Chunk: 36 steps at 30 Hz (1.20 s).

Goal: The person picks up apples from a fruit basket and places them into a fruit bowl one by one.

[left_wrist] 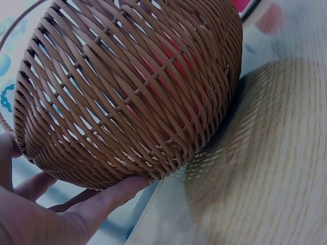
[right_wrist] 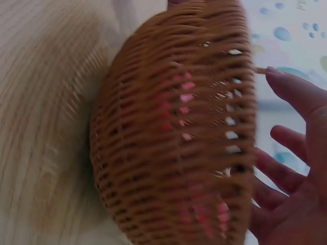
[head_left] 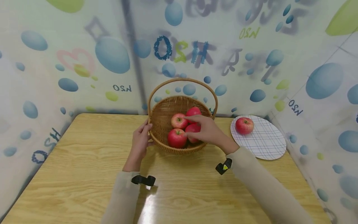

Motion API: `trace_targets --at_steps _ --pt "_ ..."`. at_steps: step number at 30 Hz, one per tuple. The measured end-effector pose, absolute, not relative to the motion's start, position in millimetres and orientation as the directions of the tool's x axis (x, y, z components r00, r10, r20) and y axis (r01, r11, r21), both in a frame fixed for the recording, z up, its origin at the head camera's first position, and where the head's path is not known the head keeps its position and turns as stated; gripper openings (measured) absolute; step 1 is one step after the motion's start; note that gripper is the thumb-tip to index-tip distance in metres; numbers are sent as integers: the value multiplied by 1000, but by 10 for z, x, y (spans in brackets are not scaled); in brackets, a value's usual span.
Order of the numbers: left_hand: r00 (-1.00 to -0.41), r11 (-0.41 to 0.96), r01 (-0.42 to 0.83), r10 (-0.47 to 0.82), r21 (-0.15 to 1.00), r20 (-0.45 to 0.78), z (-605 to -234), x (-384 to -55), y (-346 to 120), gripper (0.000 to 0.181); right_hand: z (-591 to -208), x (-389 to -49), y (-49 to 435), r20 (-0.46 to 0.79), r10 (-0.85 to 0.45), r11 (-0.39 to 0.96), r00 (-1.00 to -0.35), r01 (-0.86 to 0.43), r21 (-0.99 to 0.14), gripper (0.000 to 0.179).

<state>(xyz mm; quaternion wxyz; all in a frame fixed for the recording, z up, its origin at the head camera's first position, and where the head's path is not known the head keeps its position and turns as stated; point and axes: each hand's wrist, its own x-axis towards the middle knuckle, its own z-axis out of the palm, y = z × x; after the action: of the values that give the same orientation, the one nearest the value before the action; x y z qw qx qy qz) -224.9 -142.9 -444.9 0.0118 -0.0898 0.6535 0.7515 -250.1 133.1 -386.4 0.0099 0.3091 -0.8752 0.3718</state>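
A brown wicker basket (head_left: 163, 107) with a tall arched handle stands on the table, tilted so its inside faces me. Several red apples (head_left: 177, 138) lie in its right half. At the left rim, my left hand (head_left: 139, 140) grips the basket, thumb over the edge and fingers against the outside wall, as the left wrist view also shows (left_wrist: 66, 214). My right hand (head_left: 205, 129) reaches over the right rim, its thumb and fingers spread apart above an apple (head_left: 193, 128) that they partly hide. In the right wrist view some fingertips are hidden behind the basket wall (right_wrist: 168, 122).
Right of the basket lies a white oval mat (head_left: 265, 140) with blue crossing lines, bearing a single red apple (head_left: 244, 125). The wooden table (head_left: 92, 161) ends at a patterned curtain (head_left: 112, 102) behind the basket. Another patterned wall closes the right side.
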Motion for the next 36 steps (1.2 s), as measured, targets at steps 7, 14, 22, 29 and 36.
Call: trace_targets --at_steps 7,14,22,29,36 --pt "-983 -139 -134 -102 981 -149 -4452 -2244 -1433 52 -3983 -2580 1085 158 -584 565 -796 -538 -625 61" --pt "-983 -139 -136 -102 981 -150 -4439 -2236 -1435 53 -4007 -2629 963 66 -629 589 -775 -529 -610 59" --pt "-985 -136 -127 -103 983 -141 -4434 -2232 -1421 53 -4046 -2679 901 17 -652 666 -758 -584 -465 60" --pt "-986 -133 -124 -95 983 -137 -4439 -2238 -1427 53 -4049 -2681 859 -14 -648 713 -761 -601 -362 63" --pt "-986 -134 -123 -93 983 -136 -4447 -2241 -1428 54 -4074 -2697 844 -5 -661 709 -751 -621 -335 64"
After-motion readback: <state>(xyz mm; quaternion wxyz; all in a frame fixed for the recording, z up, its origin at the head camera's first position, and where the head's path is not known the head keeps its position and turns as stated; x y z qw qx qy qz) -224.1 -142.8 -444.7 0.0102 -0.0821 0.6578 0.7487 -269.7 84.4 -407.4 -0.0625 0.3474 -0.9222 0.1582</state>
